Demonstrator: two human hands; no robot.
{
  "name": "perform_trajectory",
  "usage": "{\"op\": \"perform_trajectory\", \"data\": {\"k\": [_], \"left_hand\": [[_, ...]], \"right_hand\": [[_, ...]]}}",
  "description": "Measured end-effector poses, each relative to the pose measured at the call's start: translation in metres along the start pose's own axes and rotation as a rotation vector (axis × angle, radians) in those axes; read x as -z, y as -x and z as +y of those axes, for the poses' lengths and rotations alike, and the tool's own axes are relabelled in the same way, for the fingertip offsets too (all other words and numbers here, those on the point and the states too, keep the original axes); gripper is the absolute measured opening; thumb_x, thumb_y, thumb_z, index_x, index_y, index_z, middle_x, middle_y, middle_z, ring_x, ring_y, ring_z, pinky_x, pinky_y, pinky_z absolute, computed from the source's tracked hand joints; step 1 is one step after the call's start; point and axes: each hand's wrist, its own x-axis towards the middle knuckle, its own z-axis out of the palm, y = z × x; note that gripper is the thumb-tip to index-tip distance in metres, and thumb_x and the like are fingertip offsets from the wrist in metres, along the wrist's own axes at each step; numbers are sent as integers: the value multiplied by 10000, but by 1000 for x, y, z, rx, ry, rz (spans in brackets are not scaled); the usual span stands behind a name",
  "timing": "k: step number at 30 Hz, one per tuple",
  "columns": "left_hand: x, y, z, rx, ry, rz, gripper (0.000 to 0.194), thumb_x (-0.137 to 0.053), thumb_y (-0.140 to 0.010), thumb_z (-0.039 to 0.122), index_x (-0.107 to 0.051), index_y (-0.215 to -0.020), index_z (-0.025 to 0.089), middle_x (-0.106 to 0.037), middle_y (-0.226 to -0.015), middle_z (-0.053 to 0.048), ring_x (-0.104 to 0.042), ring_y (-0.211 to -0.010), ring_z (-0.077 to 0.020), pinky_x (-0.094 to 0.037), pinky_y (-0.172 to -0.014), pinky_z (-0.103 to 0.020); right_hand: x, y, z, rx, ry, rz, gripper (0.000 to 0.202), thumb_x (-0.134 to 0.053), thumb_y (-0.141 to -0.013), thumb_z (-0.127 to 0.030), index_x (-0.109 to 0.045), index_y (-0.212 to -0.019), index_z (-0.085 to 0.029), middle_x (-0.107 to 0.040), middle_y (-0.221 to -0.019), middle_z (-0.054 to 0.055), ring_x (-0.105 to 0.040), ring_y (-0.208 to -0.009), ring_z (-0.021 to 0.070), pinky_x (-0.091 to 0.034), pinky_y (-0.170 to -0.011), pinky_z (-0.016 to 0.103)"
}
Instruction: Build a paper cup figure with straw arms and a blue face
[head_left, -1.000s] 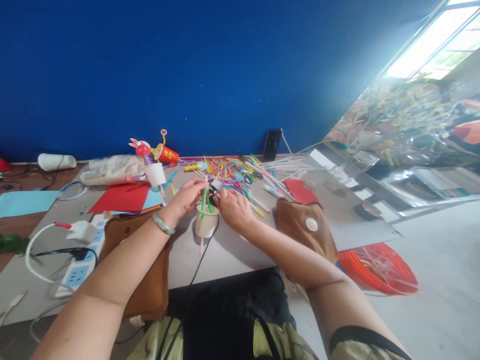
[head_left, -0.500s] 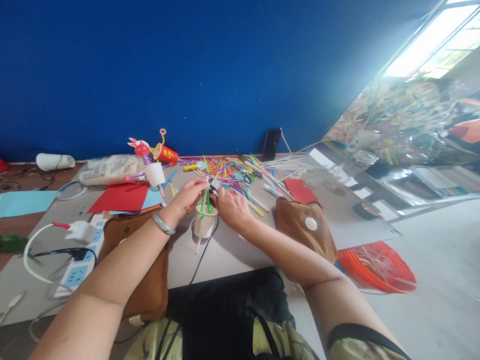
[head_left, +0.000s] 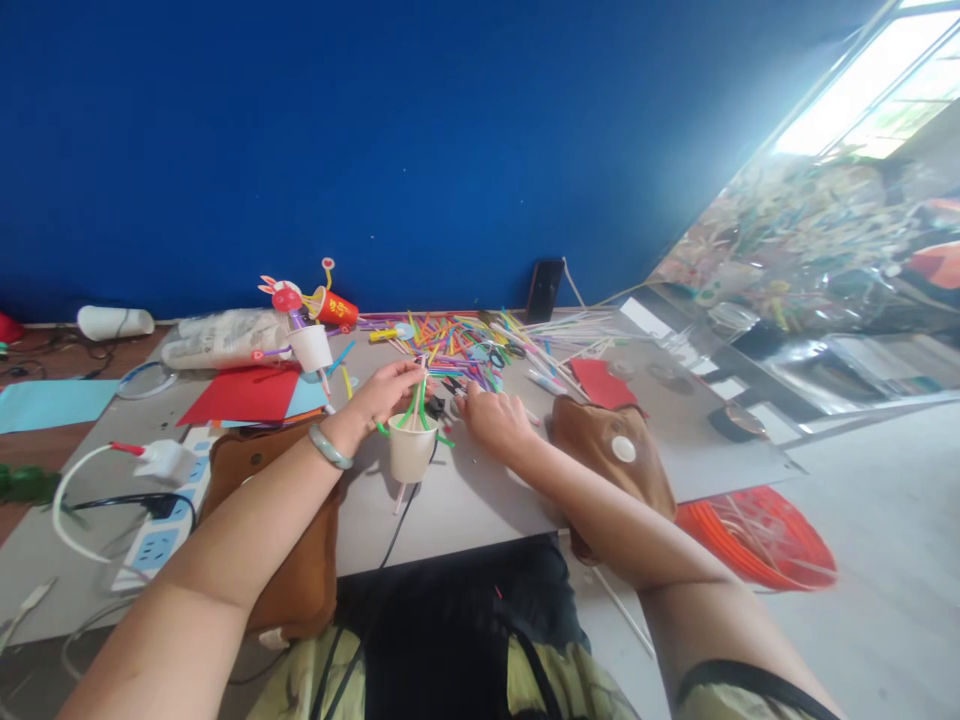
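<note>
My left hand (head_left: 391, 390) pinches the top ends of thin straws (head_left: 417, 392), pale and green, that rise from a small white paper cup (head_left: 413, 450). Green ends stick out at both sides of the cup's rim, and a pale pink straw end shows below its base. To the right of the cup, my right hand (head_left: 495, 420) has its fingers curled closed around a small dark tool (head_left: 453, 386). Its kind cannot be made out. A black cord (head_left: 409, 500) runs down from behind the cup toward my lap.
Behind my hands lies a heap of colourful straws (head_left: 457, 340). At left are a finished-looking cup figure (head_left: 309, 347), red paper (head_left: 240, 396) and a power strip (head_left: 161, 535). Brown pouches (head_left: 611, 450) flank my arms. A phone (head_left: 544, 290) leans on the blue wall; an orange basket (head_left: 757, 540) stands at right.
My right hand has drawn back to the right and away from the straws with the dark tool. My left hand still pinches the straw tops, which have shifted slightly right; green ends now spread at the rim.
</note>
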Motion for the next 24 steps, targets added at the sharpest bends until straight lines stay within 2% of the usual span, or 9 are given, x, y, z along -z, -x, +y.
{"op": "perform_trajectory", "data": {"k": [4,6,8,10,13,15,19,24], "left_hand": [[-1,3,6,1,24,13,264,-797,-770,260,-576,-888,176,-714,-723,-35,-701,-607,-163,-553,-583,-259],[-2,4,7,7,24,12,277,-805,-757,264,-583,-899,180,-708,-716,-26,-693,-588,-162,-542,-548,-253],[-4,4,8,13,26,27,287,-812,-736,252,-596,-910,180,-701,-716,-16,-691,-590,-163,-536,-539,-254],[-5,4,9,4,32,50,299,-821,-709,241,-611,-910,173,-689,-700,-7,-686,-592,-160,-528,-545,-253],[-6,5,10,-64,43,76,333,-850,-650,249,-649,-895,147,-676,-675,-2,-654,-577,-131,-500,-564,-236],[-6,6,10,-126,43,78,356,-873,-613,269,-680,-879,133,-688,-699,-8,-641,-595,-115,-490,-592,-231],[-3,5,11,-225,42,81,365,-892,-591,324,-722,-845,126,-704,-740,-18,-639,-652,-109,-490,-651,-232],[-2,1,11,-252,82,112,346,-893,-591,326,-740,-830,129,-707,-747,-20,-631,-664,-109,-495,-670,-239]], "right_hand": [[-17,2,22,-26,33,-88,375,-324,-1044,-385,-572,-1193,-146,-748,-945,159,-736,-938,329,-495,-757,391],[-21,3,31,-6,57,-76,360,-383,-1026,-384,-598,-1179,-139,-736,-989,169,-723,-941,329,-483,-747,385],[-19,4,36,55,70,27,345,-466,-997,-391,-640,-1134,-125,-720,-1024,186,-698,-970,332,-470,-778,389],[-13,4,36,158,-1,199,314,-522,-977,-376,-682,-1087,-129,-711,-1035,180,-675,-978,308,-451,-829,387],[-3,-2,24,318,-344,422,276,-518,-986,-344,-731,-1040,-177,-720,-966,114,-652,-837,213,-444,-813,338],[0,-11,9,354,-623,471,265,-549,-970,-357,-758,-988,-196,-717,-866,72,-615,-714,167,-452,-738,302],[-1,-36,-17,265,-976,415,200,-670,-865,-364,-782,-876,-198,-738,-805,47,-594,-649,149,-452,-638,273],[-4,-58,-28,231,-1235,294,221,-706,-772,-384,-750,-757,-167,-733,-722,41,-587,-622,149,-443,-590,261]]}}
